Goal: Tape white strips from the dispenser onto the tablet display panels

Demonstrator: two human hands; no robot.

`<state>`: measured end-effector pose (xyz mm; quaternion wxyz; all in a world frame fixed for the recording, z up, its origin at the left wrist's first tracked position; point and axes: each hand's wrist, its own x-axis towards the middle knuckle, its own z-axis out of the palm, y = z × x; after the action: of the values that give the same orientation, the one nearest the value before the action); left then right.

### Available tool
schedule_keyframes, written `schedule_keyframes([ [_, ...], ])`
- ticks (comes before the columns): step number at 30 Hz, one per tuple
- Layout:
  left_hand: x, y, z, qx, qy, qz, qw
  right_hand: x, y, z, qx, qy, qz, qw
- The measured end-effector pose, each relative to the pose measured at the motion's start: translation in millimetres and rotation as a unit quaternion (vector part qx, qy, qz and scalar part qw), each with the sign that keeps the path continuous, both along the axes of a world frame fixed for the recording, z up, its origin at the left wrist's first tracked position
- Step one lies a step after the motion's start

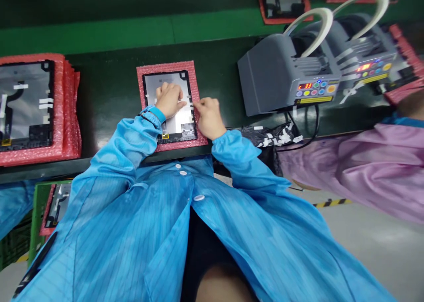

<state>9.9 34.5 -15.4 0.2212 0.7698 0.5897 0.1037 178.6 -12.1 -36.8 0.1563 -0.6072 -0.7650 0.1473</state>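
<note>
A flat tablet display panel (pixel 171 78) with a black frame lies on a sheet of pink bubble wrap (pixel 194 83) on the dark bench. My left hand (pixel 169 100) rests over the panel's upper middle, fingers loosely extended and thumb apart, holding nothing that I can see. At the panel's right edge is my right hand (pixel 210 117), its fingers curled and the index finger and thumb brought together against the frame. Whatever may be between those fingertips is too small to make out. A yellow-marked part (pixel 164 136) shows near the panel's lower left corner.
Left of me stands a stack of pink bubble wrap (pixel 69 116) topped by another panel (pixel 31 103). Two grey tape dispensers (pixel 270 74) (pixel 367 50) stand at right, near a black plastic bag (pixel 255 136) with white tape scraps. A co-worker's pink sleeve (pixel 384 160) is at far right.
</note>
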Motion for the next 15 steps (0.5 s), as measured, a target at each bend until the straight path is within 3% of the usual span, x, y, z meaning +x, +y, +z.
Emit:
schedule_keyframes([
  [4, 1.2, -3.0, 1.6, 0.013, 0.014, -0.01, 1.0, -15.1, -17.4, 8.6, -0.045, -0.055, -0.007, 0.997],
  [8, 0.5, -4.9, 11.2, 0.019, 0.038, -0.02, 0.999, -9.3, 1.0, 24.1, -0.099, -0.059, 0.002, 0.993],
  [10, -6.7, 3.3, 17.6, 0.01, 0.036, -0.021, 0.999, -4.1, 26.5, 37.2, -0.147, -0.051, 0.013, 0.988],
  [12, -20.0, 19.3, 24.8, 0.006, 0.007, -0.01, 1.0, -1.1, 62.8, 52.9, -0.148, -0.048, -0.008, 0.988],
  [15, -45.7, 49.0, 34.6, 0.032, -0.072, 0.047, 0.996, 2.1, 131.0, 72.8, -0.073, -0.079, -0.132, 0.985],
])
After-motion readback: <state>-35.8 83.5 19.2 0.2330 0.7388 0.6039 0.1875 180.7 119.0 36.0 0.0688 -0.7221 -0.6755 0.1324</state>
